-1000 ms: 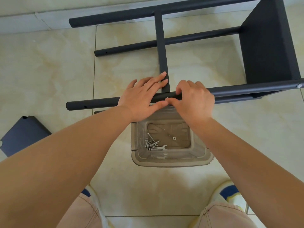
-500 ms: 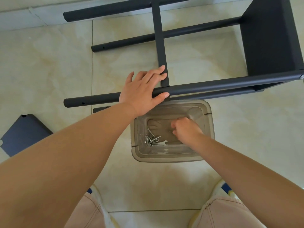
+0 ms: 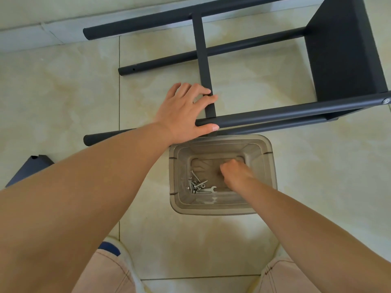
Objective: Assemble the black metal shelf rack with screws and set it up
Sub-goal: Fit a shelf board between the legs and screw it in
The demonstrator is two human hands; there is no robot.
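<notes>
The black metal rack lies on its side on the tile floor, its near tube (image 3: 275, 115) running left to right, with a flat crossbar (image 3: 202, 49) and a shelf panel (image 3: 338, 49) joined to it. My left hand (image 3: 184, 111) rests on the near tube where the crossbar meets it, fingers stretched over the joint and thumb along the tube's near side. My right hand (image 3: 234, 174) reaches down into a clear plastic bin (image 3: 273, 166), fingers curled at its bottom, fingertips hidden. Several screws (image 3: 195, 185) and a small wrench (image 3: 209, 189) lie in the bin, left of that hand.
A loose dark panel (image 3: 31, 166) lies on the floor at the left, partly behind my left forearm. Two more rack tubes (image 3: 169, 60) stretch across the floor farther back, near the wall's base. A bolt head (image 3: 386, 100) shows at the near tube's right end. My knees and shoes are at the bottom.
My right hand left the near tube and went down into the bin, then shifted slightly to the right on its bottom. My left hand stayed on the tube joint.
</notes>
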